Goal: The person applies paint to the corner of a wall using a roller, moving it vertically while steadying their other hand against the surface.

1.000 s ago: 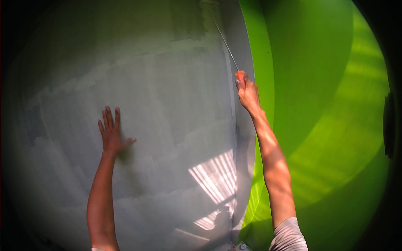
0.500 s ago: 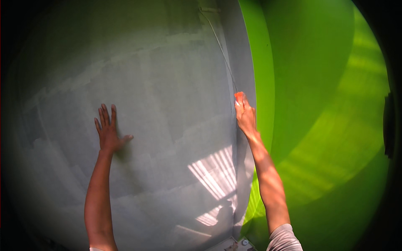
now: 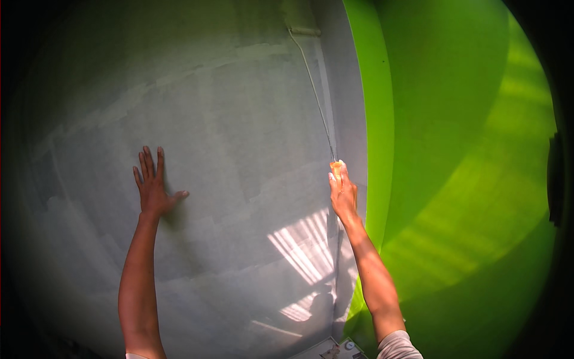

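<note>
My right hand [image 3: 343, 194] is closed round the orange handle of a paint roller [image 3: 312, 84]. Its long thin metal rod runs up to a narrow pale roller sleeve [image 3: 306, 32], which lies against the grey wall near the corner. Flat on the grey wall [image 3: 239, 143], my left hand [image 3: 153, 188] is spread with fingers and thumb apart, holding nothing. Patchy lighter and darker strokes cover the grey surface.
A grey strip [image 3: 344, 78] runs down the corner, beside a bright green wall [image 3: 442, 131] on the right. Striped sunlight and a shadow fall low on the grey wall. Small objects [image 3: 344, 348] sit at the bottom, hard to make out. A dark object [image 3: 555, 179] stands at the right rim.
My right hand has come down and slightly left, drawing the paint roller lower along the wall. My left hand stays nearly in place.
</note>
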`<state>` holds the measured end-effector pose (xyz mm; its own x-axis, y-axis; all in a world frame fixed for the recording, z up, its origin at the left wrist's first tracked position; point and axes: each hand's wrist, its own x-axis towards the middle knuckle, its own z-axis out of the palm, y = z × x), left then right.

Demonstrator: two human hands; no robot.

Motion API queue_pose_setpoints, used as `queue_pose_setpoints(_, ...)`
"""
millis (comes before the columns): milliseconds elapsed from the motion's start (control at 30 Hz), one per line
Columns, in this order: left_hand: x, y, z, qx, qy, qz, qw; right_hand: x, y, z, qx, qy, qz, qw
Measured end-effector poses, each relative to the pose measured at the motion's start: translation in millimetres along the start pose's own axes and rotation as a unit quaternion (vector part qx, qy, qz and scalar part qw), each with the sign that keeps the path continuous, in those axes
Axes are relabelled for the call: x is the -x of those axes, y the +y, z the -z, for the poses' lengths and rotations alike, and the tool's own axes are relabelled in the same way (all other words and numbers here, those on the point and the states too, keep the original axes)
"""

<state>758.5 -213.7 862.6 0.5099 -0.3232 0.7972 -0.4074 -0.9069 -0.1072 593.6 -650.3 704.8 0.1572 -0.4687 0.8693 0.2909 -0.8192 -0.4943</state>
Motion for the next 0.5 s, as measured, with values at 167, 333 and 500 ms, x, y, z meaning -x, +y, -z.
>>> queue_pose_setpoints(167,0.0,1.6,-1.6,0.001,0.001,0.0,1.0,25.9,25.0,1.1,0.016,0.024,0.018,0.999)
queue_pose_setpoints(333,-0.6,1.2,-2.9,-0.003,-0.001,0.001,1.0,52.6,45.1,16.0,0.068,0.019,0.032,0.997)
queue_pose_setpoints(500,0.9,0.2,-6.7,-0.002,-0.01,0.008,1.0,70.7,38.2,34.3,0.079,-0.012,0.004,0.997)
